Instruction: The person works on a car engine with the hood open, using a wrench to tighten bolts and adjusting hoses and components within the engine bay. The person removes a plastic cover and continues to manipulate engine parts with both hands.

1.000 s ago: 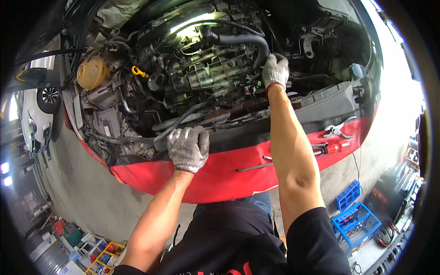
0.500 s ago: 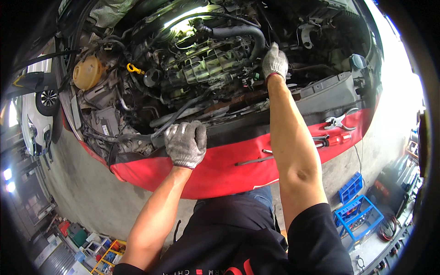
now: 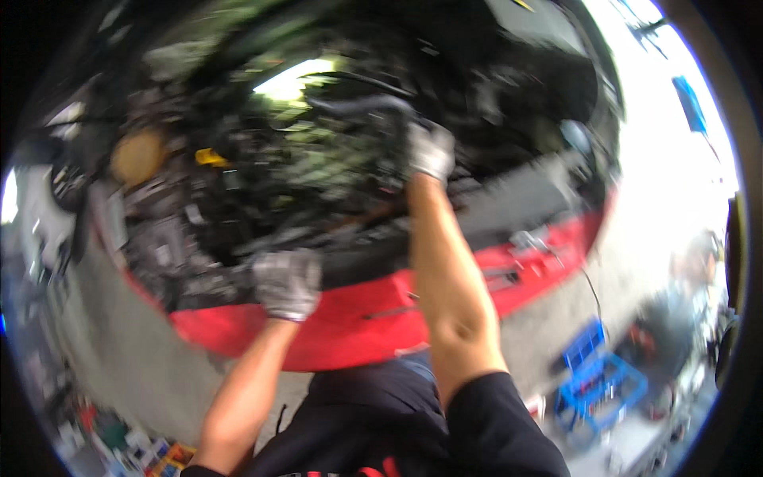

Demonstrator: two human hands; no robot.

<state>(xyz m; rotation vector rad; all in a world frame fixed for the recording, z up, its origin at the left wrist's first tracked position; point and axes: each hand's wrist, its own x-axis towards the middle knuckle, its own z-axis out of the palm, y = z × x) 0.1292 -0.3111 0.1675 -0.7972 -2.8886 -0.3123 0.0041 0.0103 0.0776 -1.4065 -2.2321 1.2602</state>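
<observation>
The view is blurred by motion. An open car engine bay (image 3: 318,175) fills the upper part. My left hand (image 3: 286,282), in a grey glove, rests on the front edge of the bay just above a red cover (image 3: 318,334). My right hand (image 3: 431,149), also gloved, reaches deep into the engine beside a black hose (image 3: 358,103). Its fingers are lost among the parts, and the blur hides whether either hand grips anything.
Metal tools (image 3: 532,238) lie on the red cover to the right. A yellowish reservoir (image 3: 139,155) and a small yellow handle (image 3: 208,157) sit at the bay's left. A bright lamp (image 3: 294,75) shines at the back. Blue crates (image 3: 596,381) stand on the floor at lower right.
The view has swung and gone blurry. My right hand has pushed a little deeper toward the black hose. My left hand stays on the front edge.
</observation>
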